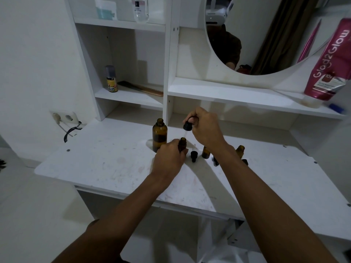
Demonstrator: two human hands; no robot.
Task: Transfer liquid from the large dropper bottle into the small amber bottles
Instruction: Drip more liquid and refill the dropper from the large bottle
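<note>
The large amber bottle (159,136) stands uncapped on the white desk (106,164), left of centre. My left hand (170,158) grips a small amber bottle (182,144) just right of it. My right hand (204,130) pinches the black dropper cap (188,126) above that small bottle, and the glass pipette points down into its mouth. Two more small amber bottles (205,152) (240,151) stand to the right, partly hidden by my right forearm. A loose black dropper cap (193,156) lies between the bottles.
Shelves rise behind the desk with a yellow-labelled bottle (111,79) and a comb (141,88). A pink tube (331,61) stands on the right shelf under a round mirror (266,35). A wall socket with a black cable (71,130) is at left.
</note>
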